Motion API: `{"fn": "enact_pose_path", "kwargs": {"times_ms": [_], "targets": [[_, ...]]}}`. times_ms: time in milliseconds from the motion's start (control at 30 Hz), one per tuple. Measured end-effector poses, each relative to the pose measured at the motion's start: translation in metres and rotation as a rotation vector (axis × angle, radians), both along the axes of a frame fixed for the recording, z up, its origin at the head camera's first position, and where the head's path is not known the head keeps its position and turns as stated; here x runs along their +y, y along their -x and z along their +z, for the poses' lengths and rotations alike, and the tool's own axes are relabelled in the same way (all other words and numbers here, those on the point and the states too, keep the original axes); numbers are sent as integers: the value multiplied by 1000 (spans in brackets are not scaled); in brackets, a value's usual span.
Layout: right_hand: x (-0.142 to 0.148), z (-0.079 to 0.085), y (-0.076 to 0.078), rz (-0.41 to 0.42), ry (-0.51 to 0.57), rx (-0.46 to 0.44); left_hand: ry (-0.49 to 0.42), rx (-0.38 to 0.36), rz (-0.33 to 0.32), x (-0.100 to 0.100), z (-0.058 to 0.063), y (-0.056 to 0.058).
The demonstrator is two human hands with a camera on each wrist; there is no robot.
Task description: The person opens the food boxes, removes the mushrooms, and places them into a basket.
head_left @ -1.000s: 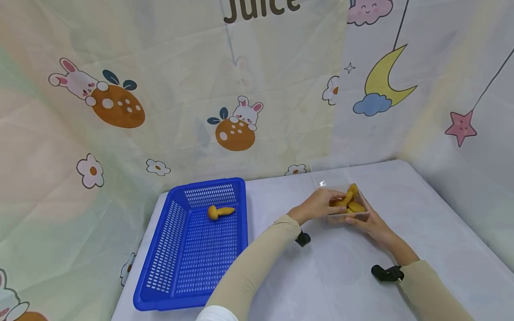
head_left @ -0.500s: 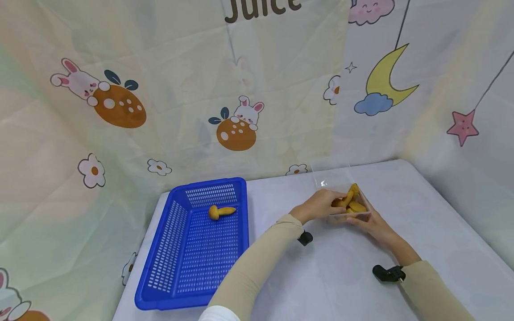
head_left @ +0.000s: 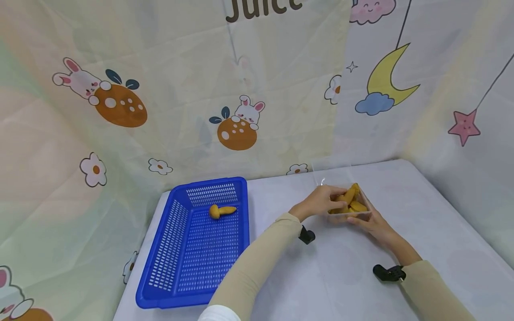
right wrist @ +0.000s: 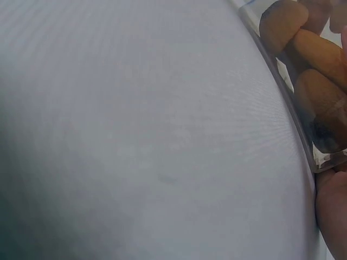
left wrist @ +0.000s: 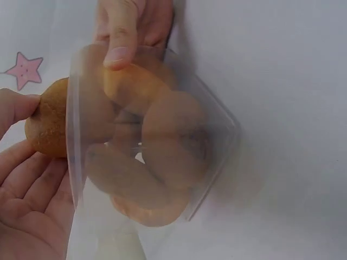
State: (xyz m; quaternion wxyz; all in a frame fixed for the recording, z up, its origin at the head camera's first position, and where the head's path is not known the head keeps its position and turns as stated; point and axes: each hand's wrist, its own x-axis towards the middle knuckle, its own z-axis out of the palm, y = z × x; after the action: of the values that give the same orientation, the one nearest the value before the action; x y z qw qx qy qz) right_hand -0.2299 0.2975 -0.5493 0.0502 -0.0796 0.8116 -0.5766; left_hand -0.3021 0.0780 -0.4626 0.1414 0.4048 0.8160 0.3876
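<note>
There, the pile (head_left: 358, 206) has shifted, likely looser, as left hand (head_left: 320, 201) pinches a mushroom (left wrist: 46, 122) and right hand (head_left: 376, 228) grips the box (head_left: 337, 217).

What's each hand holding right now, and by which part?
Left hand pinches a yellow-brown mushroom by its rounded end; right hand grips the clear container by its near right corner.

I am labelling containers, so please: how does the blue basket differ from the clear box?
The blue basket is opaque and slotted; the clear box is see-through. The basket is much larger than the box. The basket holds one mushroom, the box several mushrooms. Both are open.
</note>
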Motion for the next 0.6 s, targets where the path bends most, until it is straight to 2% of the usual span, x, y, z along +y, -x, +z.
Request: {"fn": "enact_pose_path", "kwargs": {"times_ms": [167, 333, 433, 600], "targets": [[0, 0, 1, -1, 12, -8, -110, -112, 56, -9, 5, 4], [1, -2, 2, 3, 27, 1, -208, -188, 101, -22, 18, 6], [0, -2, 3, 3, 30, -5, -255, -222, 125, -32, 26, 8], [-1, -1, 2, -18, -36, -7, -319, -263, 154, -51, 41, 7]]}}
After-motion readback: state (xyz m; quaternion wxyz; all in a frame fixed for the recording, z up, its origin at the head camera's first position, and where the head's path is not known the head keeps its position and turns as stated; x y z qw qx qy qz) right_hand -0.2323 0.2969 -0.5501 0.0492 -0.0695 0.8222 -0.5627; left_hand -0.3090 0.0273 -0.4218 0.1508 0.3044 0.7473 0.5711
